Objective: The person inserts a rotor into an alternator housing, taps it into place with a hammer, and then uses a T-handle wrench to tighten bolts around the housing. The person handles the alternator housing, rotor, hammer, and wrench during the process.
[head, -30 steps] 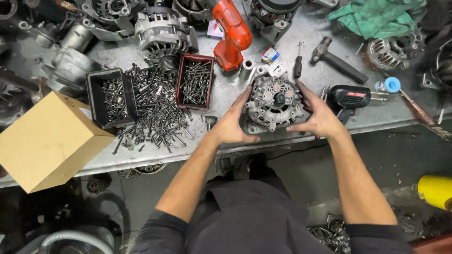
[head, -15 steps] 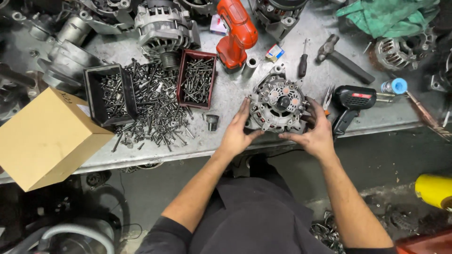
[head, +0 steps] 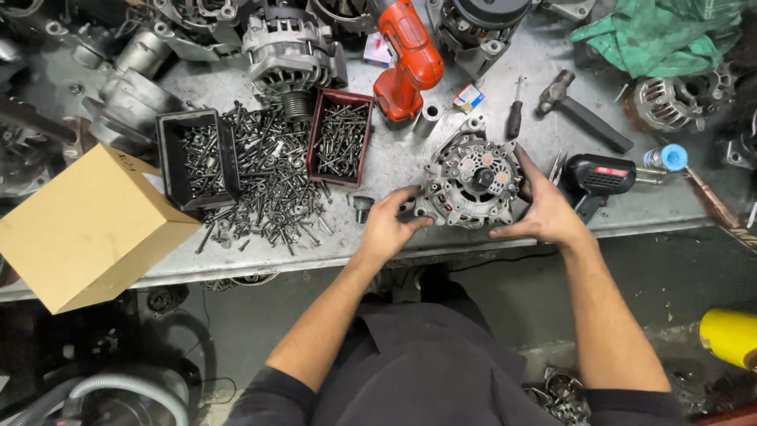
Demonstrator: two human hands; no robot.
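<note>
- Cradling a grey alternator (head: 471, 183) near the front edge of the tabletop (head: 394, 170), between both hands.
- Left hand (head: 388, 225): open grip, fingertips resting on the housing's lower left rim.
- Right hand (head: 544, 211): wrapped round the right side, thumb under, fingers partly closed on it.
- Housing apparently whole, no bolts visibly out; work seemingly early, most left to do.
- Loose screws (head: 268, 177) piled beside two trays, well apart to the left.
- Underside of the unit and right fingertips hidden.
</note>
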